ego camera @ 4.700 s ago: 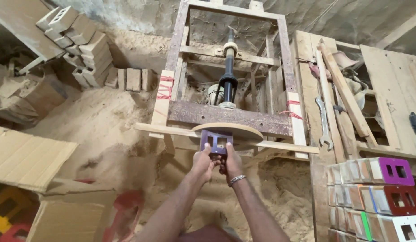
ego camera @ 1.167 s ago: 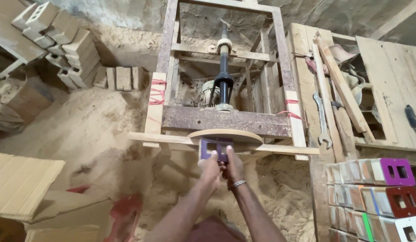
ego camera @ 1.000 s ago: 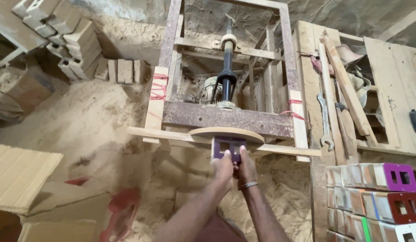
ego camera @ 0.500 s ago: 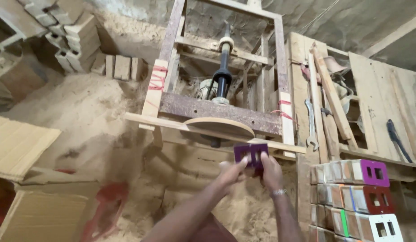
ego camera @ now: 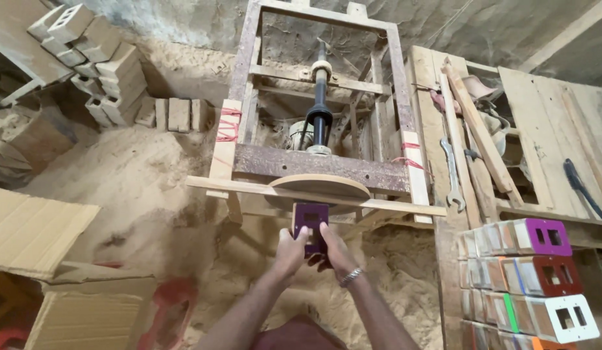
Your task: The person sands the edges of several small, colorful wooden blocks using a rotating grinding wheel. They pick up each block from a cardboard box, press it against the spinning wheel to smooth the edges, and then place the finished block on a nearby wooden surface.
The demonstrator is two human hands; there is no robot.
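Note:
Both of my hands grip a small wooden block with a purple face and two rectangular holes (ego camera: 311, 225). My left hand (ego camera: 290, 249) holds its left side and my right hand (ego camera: 332, 251), with a metal bracelet on the wrist, holds its right side. The block's top edge sits just under a round wooden disc (ego camera: 319, 188) on a wooden-framed machine (ego camera: 317, 165) with a vertical black spindle (ego camera: 318, 116). Whether the block touches the disc is hard to tell.
Stacked blocks with purple, red and white faces (ego camera: 531, 272) stand at the right. A wrench (ego camera: 451, 175) and planks lean on the wooden wall. Plain wooden blocks (ego camera: 93, 65) pile up at the far left. Cardboard boxes (ego camera: 48, 279) lie at the near left on sawdust.
The block swung off to the right away from the disc half a second ago; now it is back at the centre, up under the disc's front edge.

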